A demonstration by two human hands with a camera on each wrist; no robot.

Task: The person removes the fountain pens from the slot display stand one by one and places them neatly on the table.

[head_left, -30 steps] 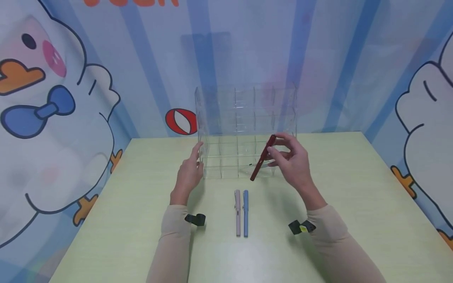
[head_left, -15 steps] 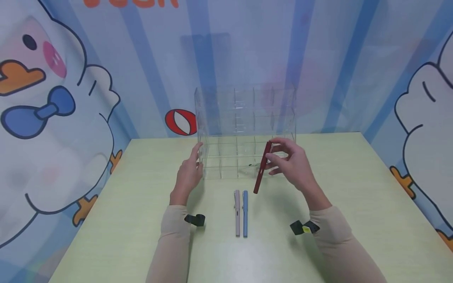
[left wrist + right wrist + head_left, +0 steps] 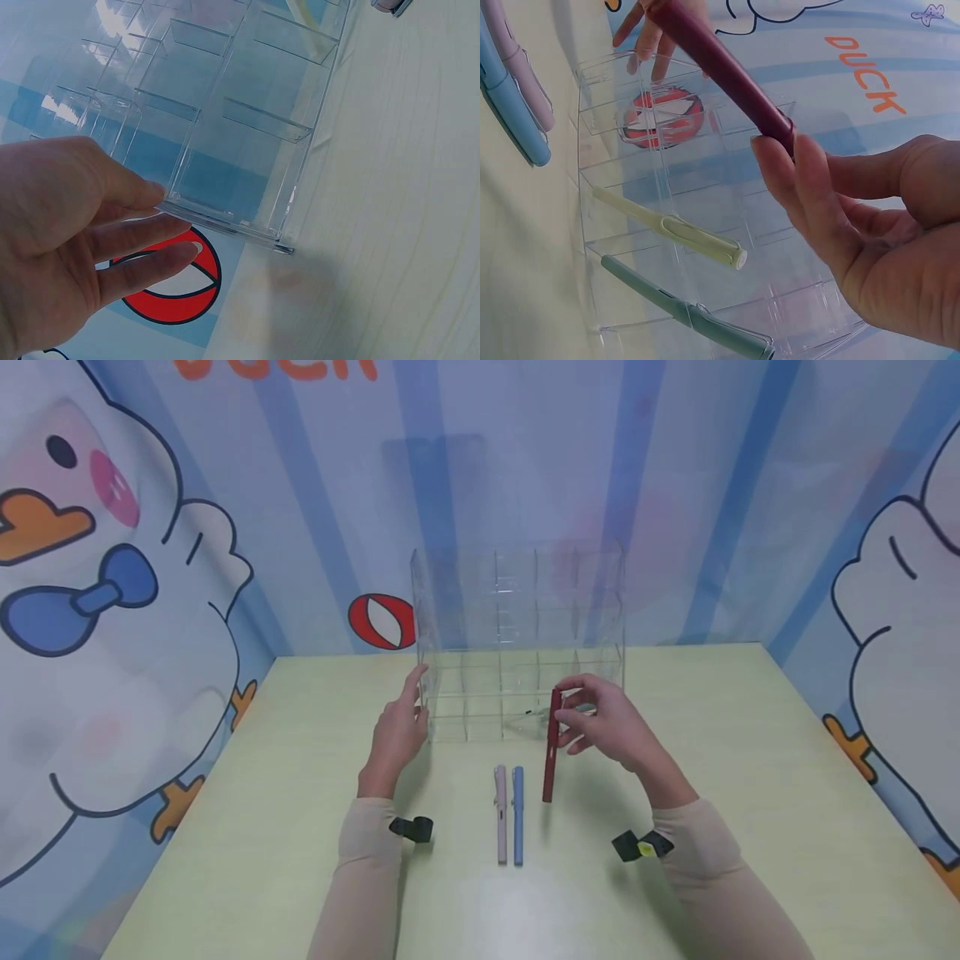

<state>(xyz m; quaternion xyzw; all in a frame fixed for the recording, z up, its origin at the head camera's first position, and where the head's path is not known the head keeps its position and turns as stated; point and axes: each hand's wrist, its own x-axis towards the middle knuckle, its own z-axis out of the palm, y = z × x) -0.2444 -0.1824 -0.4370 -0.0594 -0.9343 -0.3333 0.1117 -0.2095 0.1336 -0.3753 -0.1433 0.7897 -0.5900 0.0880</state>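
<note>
My right hand (image 3: 611,722) pinches a dark red pen (image 3: 552,756) near its upper end, between thumb and fingertips. The pen hangs almost upright in front of the clear compartment rack (image 3: 500,695), its lower end pointing at the table. At the rack's left side, my left hand (image 3: 397,731) grips the side panel; the left wrist view has its thumb (image 3: 139,187) on one face and fingers on the other. Inside separate rack compartments lie a pale yellow-green pen (image 3: 697,238) and a dark green pen (image 3: 690,311), clip ends toward the right wrist camera.
A pale purple pen (image 3: 502,818) and a blue pen (image 3: 518,818) lie side by side on the pale wooden table (image 3: 247,827), left of the red pen. Behind the rack hangs a blue striped backdrop (image 3: 510,460) with cartoon ducks.
My right hand has come down and toward me with the red pen, which has swung from a slant to almost upright. The left hand stays at the rack's side.
</note>
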